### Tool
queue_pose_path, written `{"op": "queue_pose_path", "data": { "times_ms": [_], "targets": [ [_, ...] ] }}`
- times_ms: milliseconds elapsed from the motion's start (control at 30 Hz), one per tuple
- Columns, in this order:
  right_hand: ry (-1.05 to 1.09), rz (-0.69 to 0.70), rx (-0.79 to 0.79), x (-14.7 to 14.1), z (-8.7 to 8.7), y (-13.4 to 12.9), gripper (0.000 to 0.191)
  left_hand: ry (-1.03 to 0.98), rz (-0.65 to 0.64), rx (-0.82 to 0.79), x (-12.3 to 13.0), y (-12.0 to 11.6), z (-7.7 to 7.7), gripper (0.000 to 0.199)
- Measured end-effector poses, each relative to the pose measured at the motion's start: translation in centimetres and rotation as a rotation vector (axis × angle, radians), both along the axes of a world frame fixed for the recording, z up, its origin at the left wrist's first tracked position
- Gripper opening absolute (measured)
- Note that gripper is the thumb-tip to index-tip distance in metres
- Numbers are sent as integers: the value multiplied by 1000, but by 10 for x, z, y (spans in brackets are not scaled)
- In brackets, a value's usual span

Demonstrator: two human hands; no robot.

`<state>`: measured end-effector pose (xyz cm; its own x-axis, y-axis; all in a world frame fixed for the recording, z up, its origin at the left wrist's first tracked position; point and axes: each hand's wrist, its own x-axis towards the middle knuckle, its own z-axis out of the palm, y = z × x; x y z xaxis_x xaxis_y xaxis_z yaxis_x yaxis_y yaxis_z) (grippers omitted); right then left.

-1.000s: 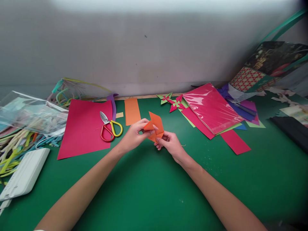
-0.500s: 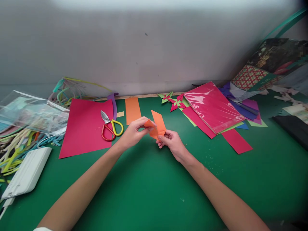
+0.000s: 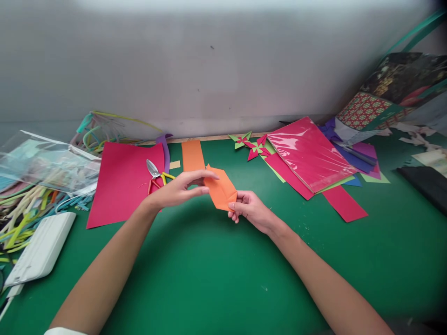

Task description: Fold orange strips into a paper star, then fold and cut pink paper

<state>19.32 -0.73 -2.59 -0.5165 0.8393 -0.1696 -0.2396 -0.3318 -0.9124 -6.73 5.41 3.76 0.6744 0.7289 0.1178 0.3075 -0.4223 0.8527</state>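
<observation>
A folded orange paper (image 3: 222, 188) with pointed corners is held up over the green table. My right hand (image 3: 249, 209) pinches its lower right corner, thumb on top and the other fingers curled below. My left hand (image 3: 186, 187) is at the paper's left edge, thumb and fingers stretched out with a gap between them; its fingertips reach over the upper left part. Behind that hand lies a flat orange strip (image 3: 193, 156). Partly hidden by my left hand, scissors (image 3: 153, 170) with red and yellow handles rest on a red sheet (image 3: 122, 181).
Folded red and green paper stars (image 3: 256, 148) lie near the wall. To the right are a plastic-wrapped red paper pack (image 3: 310, 153), coloured sheets and a black case (image 3: 424, 186). At left are a white device (image 3: 42, 249), tangled coloured strips (image 3: 21, 218) and a clear plastic bag (image 3: 52, 163).
The orange paper's raised flap now lies flatter, and the paper's broad face shows. My left hand has loosened its pinch, spread its fingers and shifted slightly left. My right hand keeps its hold.
</observation>
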Motion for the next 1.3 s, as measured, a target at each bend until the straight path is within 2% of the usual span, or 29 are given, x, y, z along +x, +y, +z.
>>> {"op": "queue_pose_path", "data": {
  "times_ms": [133, 300, 367, 533, 633, 767, 867, 933, 1067, 1300],
  "targets": [
    [-22, 128, -6, 0, 3, -2, 23, 28, -103, -8, -6, 4, 3, 35],
    [-60, 122, 26, -3, 5, -3, 24, 68, -145, 20, -3, 2, 6, 25],
    [-74, 84, 36, -5, 4, -3, 26, 108, -102, 56, 0, -2, 9, 27],
    [-85, -27, 76, -5, -1, -1, 25, 51, 180, 108, 14, -9, 7, 61],
    [-76, -66, 79, -6, -2, 0, 27, -24, 282, 113, 23, -9, 2, 57],
    [-71, -145, 78, -8, -3, 0, 31, -180, 399, -43, 33, -9, -7, 44],
    [-79, -229, 85, -10, -3, 0, 34, -277, 489, -188, 41, -12, -16, 56],
    [-82, -282, 86, -10, -3, 1, 34, -275, 470, -220, 46, -14, -21, 57],
    [-85, -305, 90, -9, -4, 2, 32, -167, 388, -162, 52, -21, -26, 30],
    [-92, -301, 85, -10, -5, 2, 31, -135, 413, -43, 54, -24, -28, 23]
  ]
}}
